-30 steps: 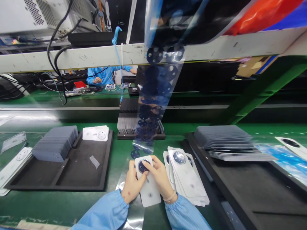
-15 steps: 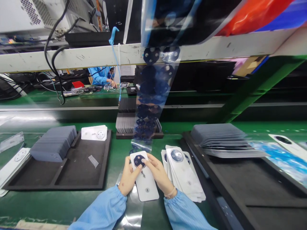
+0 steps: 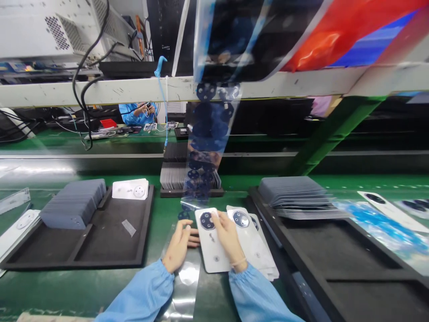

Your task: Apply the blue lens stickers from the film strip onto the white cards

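My right hand (image 3: pixel 229 239) grips a white phone back panel (image 3: pixel 210 252) by its right side, thumb by the dark round camera sticker (image 3: pixel 207 220) near its top. Just left of the panel, my left hand (image 3: pixel 177 248) is open, its fingers stretched toward the panel's edge and holding nothing. On the right, partly behind my right hand, lies a loose stack of similar white panels (image 3: pixel 256 246) with dark camera circles. A clear film strip (image 3: pixel 201 179) with dark round stickers hangs down from the shelf and runs onto the bench under my left hand.
A black tray (image 3: pixel 110 261) with grey panels (image 3: pixel 73 201) stands on the left. Another black tray (image 3: pixel 362 268) with stacked grey panels (image 3: pixel 295 194) is on the right. Behind the hands sits a rack of upright panels (image 3: pixel 172 175). A white shelf beam (image 3: pixel 134 91) crosses above.
My left hand has let go of the white panel and moved slightly away. My right hand has carried the panel right, so it now overlaps the stack's left edge in view.
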Available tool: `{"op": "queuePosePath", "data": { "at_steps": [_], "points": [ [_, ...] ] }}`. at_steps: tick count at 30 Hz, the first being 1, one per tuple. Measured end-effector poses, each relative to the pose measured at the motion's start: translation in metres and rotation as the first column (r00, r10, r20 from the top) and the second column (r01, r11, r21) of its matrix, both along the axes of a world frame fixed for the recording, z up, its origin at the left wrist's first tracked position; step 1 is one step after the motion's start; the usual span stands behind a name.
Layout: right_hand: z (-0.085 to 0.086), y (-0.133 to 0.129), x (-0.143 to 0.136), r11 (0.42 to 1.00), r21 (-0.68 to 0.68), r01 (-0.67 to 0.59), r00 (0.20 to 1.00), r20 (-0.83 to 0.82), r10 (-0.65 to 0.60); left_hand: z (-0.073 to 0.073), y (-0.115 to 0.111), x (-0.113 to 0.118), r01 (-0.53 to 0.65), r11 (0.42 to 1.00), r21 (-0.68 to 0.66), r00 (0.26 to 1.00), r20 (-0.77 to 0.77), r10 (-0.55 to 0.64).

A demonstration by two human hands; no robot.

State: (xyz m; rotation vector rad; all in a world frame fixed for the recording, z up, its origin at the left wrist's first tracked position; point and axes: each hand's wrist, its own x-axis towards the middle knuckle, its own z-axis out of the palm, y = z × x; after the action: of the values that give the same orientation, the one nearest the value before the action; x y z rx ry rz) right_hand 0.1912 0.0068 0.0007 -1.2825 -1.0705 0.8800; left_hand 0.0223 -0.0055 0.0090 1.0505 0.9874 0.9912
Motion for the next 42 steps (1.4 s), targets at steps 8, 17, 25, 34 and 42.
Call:
{"op": "queuePosePath", "data": {
  "at_steps": [8, 17, 25, 34, 42],
  "points": [
    [-0.002, 0.007, 0.087, 0.914, 0.08, 0.399, 0.581, 0.749, -0.319, 0.105, 0.009, -0.054, -0.349, 0.885, 0.308, 0.937, 0.083, 0.34],
    [-0.012, 0.007, 0.012, 0.962, 0.269, -0.041, 0.511, 0.833, -0.211, 0.089, 0.114, -0.161, 0.116, 0.811, 0.573, 0.512, -0.734, 0.446],
    [-0.047, 0.04, -0.055, 0.935, 0.014, -0.353, 0.457, 0.875, 0.159, 0.02, 0.161, -0.227, 0.264, 0.862, 0.433, 0.123, -0.901, 0.415],
    [-0.046, 0.034, -0.06, 0.958, 0.063, -0.28, 0.567, 0.816, 0.112, 0.005, 0.179, -0.241, 0.414, 0.84, 0.351, -0.093, -0.902, 0.423],
    [-0.037, 0.031, -0.054, 0.972, 0.144, -0.188, 0.615, 0.788, 0.002, 0.015, 0.175, -0.233, 0.462, 0.786, 0.41, -0.086, -0.861, 0.501]
  ]
}}
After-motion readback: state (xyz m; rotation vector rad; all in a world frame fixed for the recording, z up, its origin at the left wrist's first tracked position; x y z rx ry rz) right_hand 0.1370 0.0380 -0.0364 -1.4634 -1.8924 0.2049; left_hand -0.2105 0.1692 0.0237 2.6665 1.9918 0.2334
